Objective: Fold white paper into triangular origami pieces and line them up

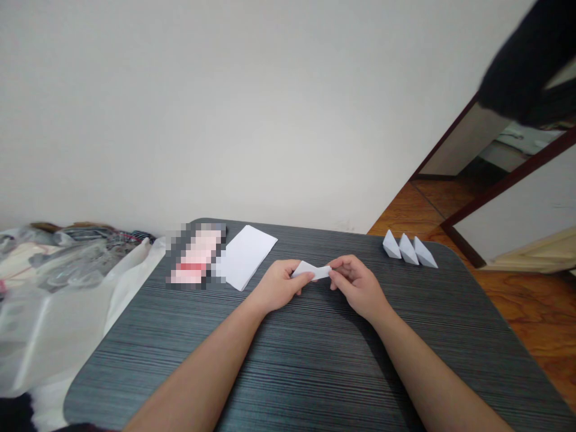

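A small folded piece of white paper (321,273) is held between my two hands, just over the dark table. My left hand (279,284) pinches its left part, with the thumb lying on top. At the other end, my right hand (359,286) grips the narrow tip between thumb and fingers. Three folded white paper boats (408,249) stand side by side on the table, beyond my right hand. A stack of white paper sheets (251,252) lies beyond my left hand.
The dark wood-grain table (288,372) has rounded corners and meets a pale wall (270,120). A blurred pink and red item (198,255) lies left of the sheets. Plastic bags (103,249) are heaped along the left side. Wooden floor (517,294) and a doorway show at right.
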{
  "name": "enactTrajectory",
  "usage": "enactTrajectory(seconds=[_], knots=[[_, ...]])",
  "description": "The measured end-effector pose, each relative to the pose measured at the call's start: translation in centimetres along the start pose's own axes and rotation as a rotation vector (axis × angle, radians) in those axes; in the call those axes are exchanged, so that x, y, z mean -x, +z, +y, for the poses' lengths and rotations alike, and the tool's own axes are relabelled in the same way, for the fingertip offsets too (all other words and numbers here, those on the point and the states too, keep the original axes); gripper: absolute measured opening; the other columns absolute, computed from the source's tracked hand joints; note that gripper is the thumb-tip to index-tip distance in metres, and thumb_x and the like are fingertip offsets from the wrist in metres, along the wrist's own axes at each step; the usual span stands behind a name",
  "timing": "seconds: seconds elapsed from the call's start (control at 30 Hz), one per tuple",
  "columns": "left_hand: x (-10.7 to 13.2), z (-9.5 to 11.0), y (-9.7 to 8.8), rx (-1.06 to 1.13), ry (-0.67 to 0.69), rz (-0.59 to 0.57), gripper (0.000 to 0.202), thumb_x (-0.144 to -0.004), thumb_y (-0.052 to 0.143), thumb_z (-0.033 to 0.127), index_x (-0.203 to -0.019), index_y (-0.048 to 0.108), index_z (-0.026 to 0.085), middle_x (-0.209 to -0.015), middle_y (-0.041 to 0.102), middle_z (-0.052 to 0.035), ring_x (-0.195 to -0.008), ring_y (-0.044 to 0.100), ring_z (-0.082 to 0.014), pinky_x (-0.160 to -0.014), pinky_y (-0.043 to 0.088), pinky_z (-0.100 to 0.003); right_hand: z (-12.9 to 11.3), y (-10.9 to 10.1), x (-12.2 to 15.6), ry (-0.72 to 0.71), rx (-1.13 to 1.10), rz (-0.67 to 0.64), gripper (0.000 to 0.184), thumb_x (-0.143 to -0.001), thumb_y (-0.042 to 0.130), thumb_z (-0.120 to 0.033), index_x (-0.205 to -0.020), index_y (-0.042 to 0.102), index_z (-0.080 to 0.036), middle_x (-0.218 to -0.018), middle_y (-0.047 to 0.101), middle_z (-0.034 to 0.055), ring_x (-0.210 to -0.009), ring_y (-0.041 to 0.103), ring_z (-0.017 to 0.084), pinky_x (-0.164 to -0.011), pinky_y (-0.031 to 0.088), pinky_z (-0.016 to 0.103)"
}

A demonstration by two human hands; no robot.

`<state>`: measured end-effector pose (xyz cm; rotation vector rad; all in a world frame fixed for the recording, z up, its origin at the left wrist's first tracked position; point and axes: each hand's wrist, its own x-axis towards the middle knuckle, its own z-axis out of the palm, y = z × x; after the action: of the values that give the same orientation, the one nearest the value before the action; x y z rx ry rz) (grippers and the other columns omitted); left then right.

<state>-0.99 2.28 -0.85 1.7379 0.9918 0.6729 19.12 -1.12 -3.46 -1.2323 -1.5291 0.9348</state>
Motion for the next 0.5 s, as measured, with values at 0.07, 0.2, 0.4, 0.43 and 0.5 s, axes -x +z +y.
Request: enactTrajectory(seconds=[0.07,0.2,0.4,0.43,0.5], knots=[[-0.02,0.05,-0.03,-0.005,-0.006,0.010,0.031,-0.083,0.048,0.038,-0.062,0.053,0.015,-0.052,0.051,0.0033,-0.049,0.044,-0.0088,-0.049,0.032,-0.021,0.33,0.04,0.01,-0.037,-0.010,0.035,0.011,-0.084,0.057,-0.026,-0.092,0.052,-0.021,-0.089,0.064,0.0034,-0.057,0.059,0.012,-0.054,0.047,0.027],[-0.01,0.06,-0.10,-0.020,-0.014,0.018,0.032,-0.084,0.047,0.038,-0.062,0.052,0.015,-0.052,0.050,0.0035,-0.049,0.044,-0.0090,-0.050,0.032,-0.021,-0.07,-0.17,-0.05,-0.139,0.136,0.000,0.011,-0.085,0.056,-0.024,-0.094,0.062,-0.021,-0.103,0.062,0.0063,-0.057,0.059,0.011,-0.054,0.049,0.028],[0.03,-0.05,-0.07,-0.040,0.009,0.048,0.035,-0.085,0.046,0.039,-0.059,0.050,0.016,-0.053,0.050,0.0034,-0.051,0.045,-0.0092,-0.052,0.033,-0.021,-0.47,-0.31,-0.04,-0.196,0.229,-0.014,0.022,-0.085,0.055,-0.021,-0.104,0.066,-0.023,-0.103,0.062,0.0068,-0.058,0.059,0.011,-0.057,0.051,0.029],[0.03,-0.10,-0.06,-0.050,0.009,0.055,0.036,-0.085,0.046,0.040,-0.060,0.050,0.016,-0.053,0.050,0.0032,-0.051,0.045,-0.0092,-0.051,0.033,-0.021,-0.40,-0.30,-0.04,-0.198,0.227,-0.013,0.022,-0.085,0.055,-0.021,-0.104,0.066,-0.023,-0.104,0.062,0.0067,-0.058,0.060,0.011,-0.057,0.051,0.029],[0.01,-0.18,-0.07,-0.080,0.017,0.070,0.037,-0.085,0.046,0.042,-0.060,0.052,0.015,-0.055,0.051,0.0027,-0.052,0.046,-0.0096,-0.051,0.032,-0.021,-0.25,-0.31,-0.05,-0.199,0.223,-0.019,0.022,-0.085,0.055,-0.022,-0.103,0.067,-0.023,-0.105,0.062,0.0066,-0.060,0.060,0.012,-0.059,0.052,0.029]])
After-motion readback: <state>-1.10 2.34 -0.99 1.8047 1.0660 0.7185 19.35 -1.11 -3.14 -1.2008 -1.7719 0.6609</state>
